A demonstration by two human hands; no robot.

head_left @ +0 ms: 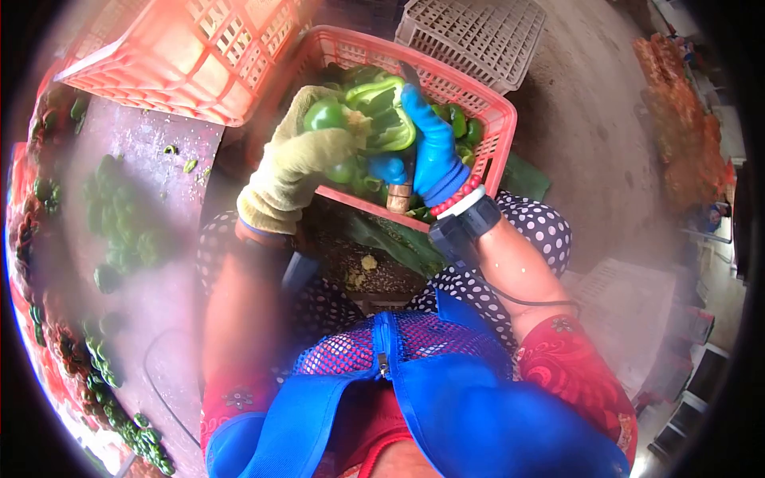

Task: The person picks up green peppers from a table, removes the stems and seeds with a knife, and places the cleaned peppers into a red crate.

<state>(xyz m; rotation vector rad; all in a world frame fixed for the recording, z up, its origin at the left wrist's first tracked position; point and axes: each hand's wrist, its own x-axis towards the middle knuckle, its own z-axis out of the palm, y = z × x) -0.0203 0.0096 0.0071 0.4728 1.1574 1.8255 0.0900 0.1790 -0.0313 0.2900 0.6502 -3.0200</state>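
Observation:
My left hand (299,155), in a pale yellow knit glove, is closed around a green bell pepper (388,119) that is cut open, its hollow inside and pale seed core showing. A rounded green pepper piece (324,114) also shows between the gloved fingers. My right hand (434,147), in a blue glove, is closed on a knife whose wooden handle (398,197) sticks out below the fist. Its dark blade (409,74) shows partly above the pepper. Both hands are over a red plastic basket (498,131) holding green peppers and pieces.
Left of the basket stands a larger orange-red crate (231,88); behind it is a grey crate (478,36). Green peppers (123,215) lie on the surface at left, with more along the far left edge. A cable (518,301) runs from my right wrist device.

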